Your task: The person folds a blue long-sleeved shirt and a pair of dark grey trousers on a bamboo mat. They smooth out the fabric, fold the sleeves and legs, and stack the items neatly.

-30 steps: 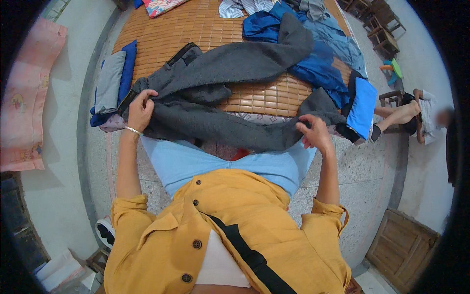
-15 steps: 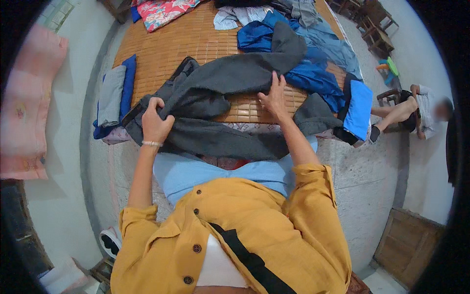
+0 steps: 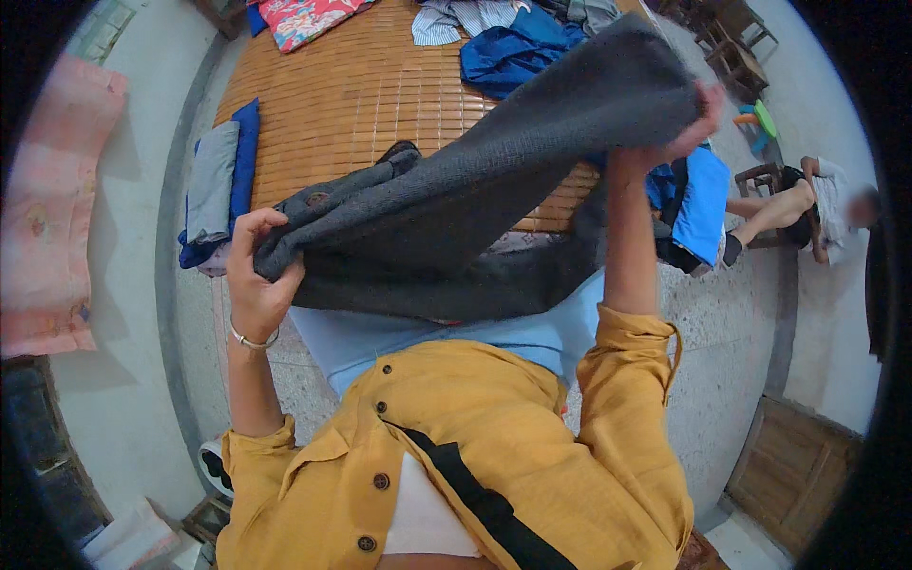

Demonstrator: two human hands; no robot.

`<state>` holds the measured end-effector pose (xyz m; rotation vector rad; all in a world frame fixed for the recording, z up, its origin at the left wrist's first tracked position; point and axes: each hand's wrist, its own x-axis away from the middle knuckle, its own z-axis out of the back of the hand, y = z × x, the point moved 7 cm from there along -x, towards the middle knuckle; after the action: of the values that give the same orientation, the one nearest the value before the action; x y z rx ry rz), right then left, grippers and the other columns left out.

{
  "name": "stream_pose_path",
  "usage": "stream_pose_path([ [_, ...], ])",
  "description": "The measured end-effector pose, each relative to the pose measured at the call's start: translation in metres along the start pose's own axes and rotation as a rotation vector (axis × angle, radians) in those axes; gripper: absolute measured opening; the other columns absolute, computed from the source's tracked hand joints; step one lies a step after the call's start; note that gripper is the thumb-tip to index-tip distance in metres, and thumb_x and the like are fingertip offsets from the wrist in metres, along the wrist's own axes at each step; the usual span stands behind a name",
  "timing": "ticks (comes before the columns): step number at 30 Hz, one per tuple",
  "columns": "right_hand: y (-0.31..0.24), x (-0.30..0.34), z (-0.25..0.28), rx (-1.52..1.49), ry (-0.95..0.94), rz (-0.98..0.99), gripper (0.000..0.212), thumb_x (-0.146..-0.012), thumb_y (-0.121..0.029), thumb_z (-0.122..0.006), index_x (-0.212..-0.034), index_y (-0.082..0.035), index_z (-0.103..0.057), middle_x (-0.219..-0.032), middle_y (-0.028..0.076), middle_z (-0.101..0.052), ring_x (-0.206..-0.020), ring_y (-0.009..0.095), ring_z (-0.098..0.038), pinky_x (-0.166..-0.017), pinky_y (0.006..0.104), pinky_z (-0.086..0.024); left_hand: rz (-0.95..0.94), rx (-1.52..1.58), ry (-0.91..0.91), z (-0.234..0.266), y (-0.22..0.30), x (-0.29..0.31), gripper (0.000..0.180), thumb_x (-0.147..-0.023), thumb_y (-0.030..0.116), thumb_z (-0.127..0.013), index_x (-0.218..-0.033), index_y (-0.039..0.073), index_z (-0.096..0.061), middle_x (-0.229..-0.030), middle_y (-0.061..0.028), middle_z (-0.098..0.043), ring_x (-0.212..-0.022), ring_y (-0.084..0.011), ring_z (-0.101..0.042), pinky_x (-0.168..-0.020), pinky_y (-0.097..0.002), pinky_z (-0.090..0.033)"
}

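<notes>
A pair of dark grey trousers (image 3: pixel 494 161) is stretched between my hands, partly lifted off the bamboo mat. At the waist end, my left hand (image 3: pixel 261 271) pinches the cloth between thumb and fingers. My right hand (image 3: pixel 679 133) grips the far end of the raised leg, its fingers partly hidden behind the fabric. The other leg (image 3: pixel 446 294) hangs lower, along the bed's front edge and in front of my lap.
Folded grey and blue clothes (image 3: pixel 214 180) lie at the mat's left edge, with a bright blue folded piece (image 3: pixel 701 204) at its right. Loose blue clothing (image 3: pixel 518 52) lies farther back on the bamboo mat (image 3: pixel 332 104). A person (image 3: pixel 831 209) sits at the right.
My right hand, open over the trousers before, has taken hold of a leg's end and raised it up and right. My left hand has shifted slightly left, still gripping the trousers.
</notes>
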<state>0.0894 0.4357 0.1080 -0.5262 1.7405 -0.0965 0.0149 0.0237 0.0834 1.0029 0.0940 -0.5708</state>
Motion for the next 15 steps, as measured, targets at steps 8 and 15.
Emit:
stream_pose_path([
  [8,0.064,0.013,-0.048,0.168,-0.984,-0.161,0.042,-0.074,-0.01,-0.067,-0.113,-0.005,-0.055,-0.114,0.014,-0.057,-0.108,0.024,-0.053,-0.093,0.0347,-0.04,0.122,-0.002,0.157,0.03,-0.041,-0.014,0.027,-0.064,-0.001,-0.075,-0.085,0.004,-0.06,-0.081,-0.0001,-0.06,-0.076,-0.0111,-0.055,-0.072,-0.0224,-0.044],
  [15,0.126,0.119,0.052,0.409,-1.247,-0.535,0.039,-0.076,-0.024,-0.066,-0.11,-0.007,-0.058,-0.113,0.015,-0.056,-0.106,0.033,-0.051,-0.091,0.0396,-0.04,0.24,-0.393,0.026,0.033,-0.101,-0.008,0.026,-0.065,0.01,-0.076,-0.086,0.0,-0.064,-0.085,-0.008,-0.065,-0.077,-0.019,-0.061,-0.072,-0.0267,-0.046],
])
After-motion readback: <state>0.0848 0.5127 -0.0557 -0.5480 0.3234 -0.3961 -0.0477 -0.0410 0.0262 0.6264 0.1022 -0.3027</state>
